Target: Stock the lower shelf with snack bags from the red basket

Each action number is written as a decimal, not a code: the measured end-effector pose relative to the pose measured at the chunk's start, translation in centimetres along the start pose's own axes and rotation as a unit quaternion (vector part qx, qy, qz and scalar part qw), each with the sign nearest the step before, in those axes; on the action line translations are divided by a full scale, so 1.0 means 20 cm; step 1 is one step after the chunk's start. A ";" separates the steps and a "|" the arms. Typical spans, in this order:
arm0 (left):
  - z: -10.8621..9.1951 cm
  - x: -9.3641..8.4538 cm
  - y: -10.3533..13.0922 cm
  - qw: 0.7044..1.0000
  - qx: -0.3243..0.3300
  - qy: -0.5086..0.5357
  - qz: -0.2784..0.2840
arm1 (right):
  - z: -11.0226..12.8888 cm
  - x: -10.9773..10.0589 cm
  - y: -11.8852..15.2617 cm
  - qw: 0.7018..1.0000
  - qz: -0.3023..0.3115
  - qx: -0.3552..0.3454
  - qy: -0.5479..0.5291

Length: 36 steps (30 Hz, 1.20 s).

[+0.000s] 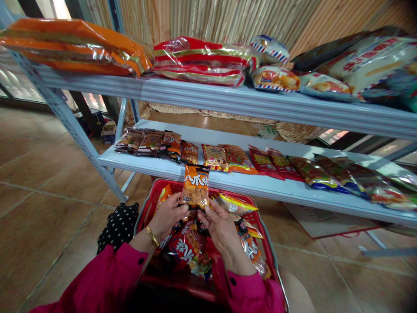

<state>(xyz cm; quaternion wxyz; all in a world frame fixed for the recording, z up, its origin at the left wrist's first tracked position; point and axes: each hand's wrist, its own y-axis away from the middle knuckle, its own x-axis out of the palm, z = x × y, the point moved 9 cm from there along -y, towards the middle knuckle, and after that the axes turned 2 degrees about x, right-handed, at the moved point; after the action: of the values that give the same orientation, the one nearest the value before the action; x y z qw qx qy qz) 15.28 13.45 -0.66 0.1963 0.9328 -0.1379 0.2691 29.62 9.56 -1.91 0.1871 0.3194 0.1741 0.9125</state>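
An orange and black snack bag is held upright between my two hands, above a red basket. My left hand pinches its lower left corner, and my right hand grips the lower right corner. Under my hands, the basket holds several snack bags, among them a red one and an orange one. Just behind the held bag, a dark orange bag lies on the lower shelf in a row with several others.
Large orange and red packages lie on the upper shelf, with white bags at its right. A slanted metal post stands at the left. Black polka-dot fabric is left of the basket.
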 end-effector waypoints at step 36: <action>-0.22 -0.13 -0.21 0.988 0.048 0.068 -0.127 | 0.40 0.50 -0.77 0.996 -0.022 -0.074 0.037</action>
<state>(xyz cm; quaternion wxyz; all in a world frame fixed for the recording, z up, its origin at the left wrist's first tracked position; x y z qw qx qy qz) 12.68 19.44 0.00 0.1925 0.9307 0.0090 0.3110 31.02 29.11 2.35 0.2240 0.2664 0.1203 0.9297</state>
